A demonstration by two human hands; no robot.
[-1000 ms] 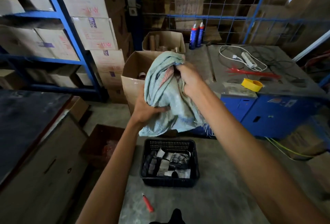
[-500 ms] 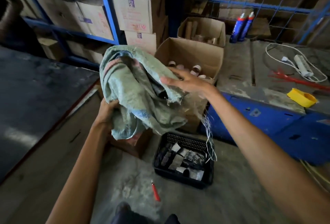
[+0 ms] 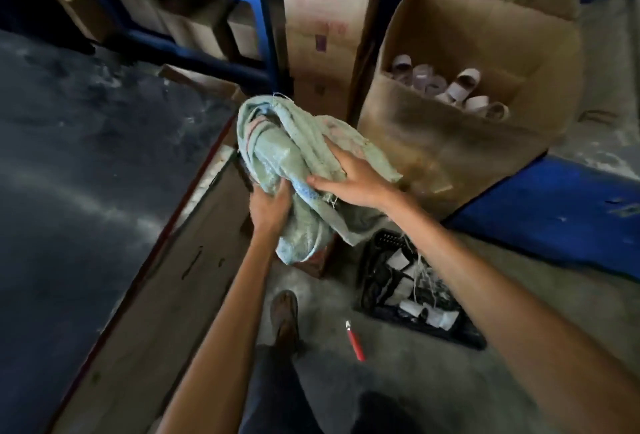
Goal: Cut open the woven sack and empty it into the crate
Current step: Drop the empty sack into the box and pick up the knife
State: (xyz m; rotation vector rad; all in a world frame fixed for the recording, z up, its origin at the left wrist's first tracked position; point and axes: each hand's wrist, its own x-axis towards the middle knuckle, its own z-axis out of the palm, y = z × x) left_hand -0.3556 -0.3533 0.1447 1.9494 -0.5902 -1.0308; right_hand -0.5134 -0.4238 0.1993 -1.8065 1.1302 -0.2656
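The pale green woven sack [image 3: 277, 153] is crumpled into a limp bundle in front of me. My left hand [image 3: 270, 208] grips its lower part from underneath. My right hand [image 3: 349, 177] lies on top of the bundle, fingers pressed onto the cloth. Loose threads hang from the sack's frayed edge down over the black plastic crate [image 3: 464, 333], which stands on the floor below my right forearm and holds several white and dark pieces. A red-handled cutter [image 3: 355, 342] lies on the concrete floor left of the crate.
An open cardboard box [image 3: 450, 128] with several paper tubes stands behind the crate. A blue machine [image 3: 554, 205] is at the right. At the left runs a dark-topped bench [image 3: 86, 156]. Blue shelving [image 3: 256, 7] with cartons stands behind. My shoe [image 3: 285, 316] is on the floor.
My view has swung left and down. The sack has been bunched tighter and moved left, away from above the crate. My right hand has come to rest on top of it.
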